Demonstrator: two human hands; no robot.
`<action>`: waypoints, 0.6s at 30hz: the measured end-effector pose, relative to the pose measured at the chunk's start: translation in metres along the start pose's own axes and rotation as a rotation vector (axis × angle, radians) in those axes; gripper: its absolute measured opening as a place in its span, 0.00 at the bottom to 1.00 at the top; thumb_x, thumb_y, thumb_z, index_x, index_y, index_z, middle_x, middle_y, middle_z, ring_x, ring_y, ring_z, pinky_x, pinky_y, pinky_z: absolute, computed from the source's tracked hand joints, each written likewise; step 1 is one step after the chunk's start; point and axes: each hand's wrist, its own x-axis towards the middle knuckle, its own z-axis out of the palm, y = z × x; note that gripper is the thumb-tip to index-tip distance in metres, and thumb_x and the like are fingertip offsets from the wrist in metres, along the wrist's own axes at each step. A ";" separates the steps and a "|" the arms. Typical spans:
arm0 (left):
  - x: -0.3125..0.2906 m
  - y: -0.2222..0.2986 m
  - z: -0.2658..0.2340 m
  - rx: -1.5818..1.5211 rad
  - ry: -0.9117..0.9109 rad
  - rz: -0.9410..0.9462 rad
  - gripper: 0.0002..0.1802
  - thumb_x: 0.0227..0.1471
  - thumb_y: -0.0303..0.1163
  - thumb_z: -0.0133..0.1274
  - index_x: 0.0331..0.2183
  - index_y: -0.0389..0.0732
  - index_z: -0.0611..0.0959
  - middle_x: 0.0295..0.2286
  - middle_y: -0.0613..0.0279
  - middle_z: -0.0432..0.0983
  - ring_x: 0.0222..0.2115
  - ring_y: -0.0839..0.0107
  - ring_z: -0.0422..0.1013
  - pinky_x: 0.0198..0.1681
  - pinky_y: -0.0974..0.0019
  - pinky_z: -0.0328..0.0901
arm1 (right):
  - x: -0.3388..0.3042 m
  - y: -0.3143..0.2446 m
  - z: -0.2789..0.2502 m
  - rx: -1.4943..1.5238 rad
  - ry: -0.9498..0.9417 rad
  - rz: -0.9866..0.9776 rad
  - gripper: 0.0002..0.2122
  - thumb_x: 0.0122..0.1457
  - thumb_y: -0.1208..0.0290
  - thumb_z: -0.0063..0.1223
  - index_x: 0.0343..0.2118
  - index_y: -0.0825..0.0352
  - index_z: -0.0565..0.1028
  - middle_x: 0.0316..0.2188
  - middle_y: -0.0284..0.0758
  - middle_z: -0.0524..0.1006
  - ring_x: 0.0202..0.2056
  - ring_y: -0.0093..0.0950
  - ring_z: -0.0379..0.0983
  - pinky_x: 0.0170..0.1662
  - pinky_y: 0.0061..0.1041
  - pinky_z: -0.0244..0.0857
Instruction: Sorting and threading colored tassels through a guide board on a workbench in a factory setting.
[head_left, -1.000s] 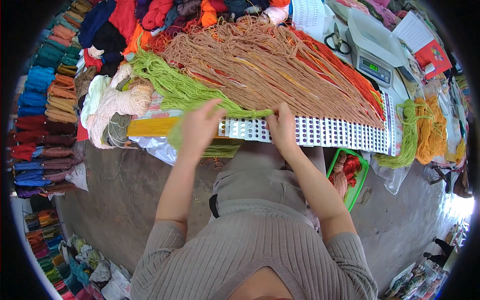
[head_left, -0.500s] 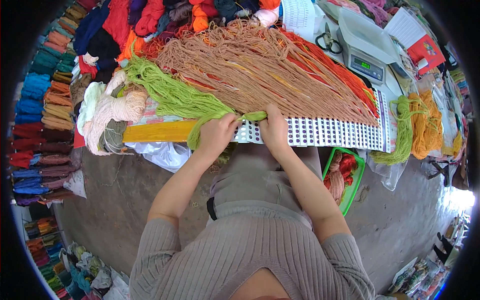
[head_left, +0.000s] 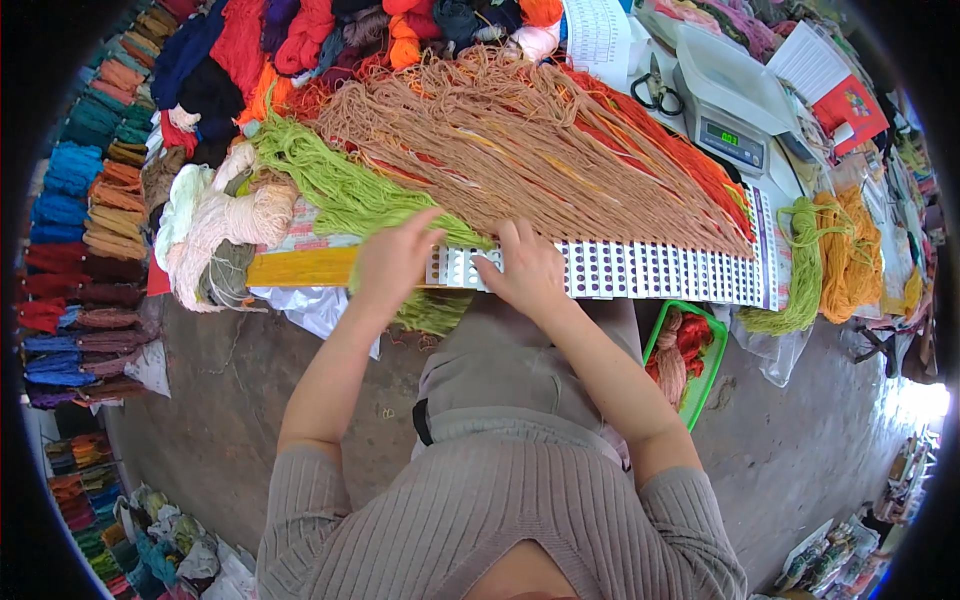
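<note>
The tabletop (head_left: 783, 180) is carrying a broad fan of tan yarn (head_left: 480, 140), which is spreading from the far edge down toward the front edge. A white perforated strip (head_left: 610, 272) is running along the front edge toward the right corner, its many holes lining up in rows. The green yarn (head_left: 345, 185) is slanting from the far left corner to the strip's left part, with some strands hanging past the front edge. Of the 2 hands, the left hand (head_left: 395, 260) is hovering over the green yarn, fingers partly spread (whether it is pinching strands, I cannot tell). The right hand (head_left: 525, 270) is resting palm down, thumb and fingers wide, just beside the green tip. Good handling is probably depending on steadying the strip with 1 hand, drawing strands evenly with the other, and keeping green from snagging tan
</note>
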 end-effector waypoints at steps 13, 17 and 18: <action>-0.001 -0.010 0.034 0.107 0.076 0.244 0.09 0.52 0.38 0.56 0.34 0.46 0.82 0.17 0.56 0.76 0.20 0.56 0.75 0.22 0.56 0.66 | -0.001 0.012 0.001 0.043 -0.007 0.149 0.17 0.46 0.62 0.59 0.38 0.61 0.71 0.31 0.35 0.74 0.31 0.37 0.75 0.33 0.36 0.67; 0.005 0.021 0.028 0.084 -0.007 0.191 0.09 0.51 0.37 0.56 0.35 0.46 0.80 0.17 0.53 0.75 0.19 0.54 0.74 0.21 0.54 0.66 | 0.003 0.007 -0.006 0.199 -0.070 0.276 0.16 0.46 0.63 0.59 0.38 0.61 0.70 0.27 0.32 0.74 0.30 0.33 0.75 0.32 0.34 0.67; 0.008 0.021 0.033 0.085 0.005 0.181 0.09 0.51 0.37 0.56 0.35 0.46 0.80 0.17 0.53 0.75 0.19 0.54 0.74 0.21 0.54 0.66 | 0.003 0.006 -0.006 0.221 -0.066 0.297 0.16 0.46 0.64 0.59 0.38 0.61 0.70 0.27 0.32 0.75 0.30 0.33 0.75 0.32 0.34 0.67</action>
